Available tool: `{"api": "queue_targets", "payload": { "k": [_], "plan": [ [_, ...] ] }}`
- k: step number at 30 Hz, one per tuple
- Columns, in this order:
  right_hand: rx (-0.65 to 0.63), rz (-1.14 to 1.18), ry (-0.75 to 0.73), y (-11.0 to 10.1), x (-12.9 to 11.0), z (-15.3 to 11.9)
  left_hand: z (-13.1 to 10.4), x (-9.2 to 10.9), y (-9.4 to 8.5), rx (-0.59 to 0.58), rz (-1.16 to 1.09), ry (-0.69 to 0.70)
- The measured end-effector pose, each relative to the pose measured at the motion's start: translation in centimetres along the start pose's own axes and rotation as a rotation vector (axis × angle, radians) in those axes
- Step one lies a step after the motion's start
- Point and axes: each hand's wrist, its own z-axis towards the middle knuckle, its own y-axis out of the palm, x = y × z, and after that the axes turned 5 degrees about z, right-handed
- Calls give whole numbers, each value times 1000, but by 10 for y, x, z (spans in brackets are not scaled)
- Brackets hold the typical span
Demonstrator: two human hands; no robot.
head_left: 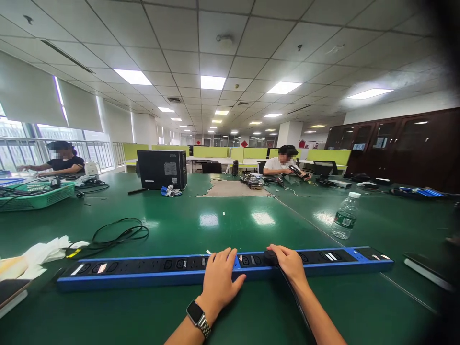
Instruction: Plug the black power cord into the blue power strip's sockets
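A long blue and black power strip (pixel 136 278) with several sockets lies across the green table in front of me. My left hand (pixel 221 277) rests on its middle, fingers stretched over the top and thumb out to the right. Right of it, my right hand (pixel 289 263) is closed on a black power plug (pixel 270 258), which sits against the strip's socket face. Whether the plug is fully seated I cannot tell. Its black cord (pixel 296 304) runs down under my right forearm toward the near edge.
A clear water bottle (pixel 345 216) stands behind the strip at the right. Beyond it are a black computer case (pixel 161 169), a green basket (pixel 39 199) and a coiled black cable (pixel 122 233). Two people (pixel 64 160) (pixel 283 163) sit across the table. White tissue (pixel 46 251) lies at left.
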Motion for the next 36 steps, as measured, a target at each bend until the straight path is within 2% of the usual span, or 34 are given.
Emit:
{"api": "queue_targets", "payload": {
  "k": [3, 8, 11, 16, 20, 22, 23, 26, 27, 29, 31, 32, 34, 36],
  "plan": [
    [43, -33, -30, -10, 7, 5, 14, 29, 12, -62, -64, 71],
    [263, -311, -60, -34, 29, 16, 41, 71, 32, -52, -78, 93],
    [324, -459, -107, -32, 42, 18, 49, 80, 38, -33, -82, 62],
    [406, -468, -183, -17, 58, 18, 57, 89, 39, 23, -146, 5],
    [378, -483, -193, -18, 65, 19, 66, 90, 22, 155, -272, -90],
    [376, -476, -189, -19, 66, 19, 65, 74, 4, 237, -330, -144],
    [379, -471, -183, -20, 66, 20, 62, 59, -6, 275, -350, -171],
    [387, -458, -177, -20, 68, 22, 36, -9, -34, 403, -377, -312],
    [389, -454, -180, -19, 69, 23, 24, -35, -41, 502, -406, -408],
    [385, -446, -182, -20, 71, 25, -3, -82, -51, 561, -393, -517],
    [363, -443, -183, -21, 73, 26, -27, -112, -56, 522, -354, -518],
    [351, -443, -182, -21, 74, 26, -36, -119, -56, 464, -317, -501],
    [330, -448, -183, -22, 73, 24, -46, -121, -56, 324, -223, -429],
    [319, -456, -187, -23, 70, 21, -49, -114, -55, 221, -102, -338]
  ]
}}
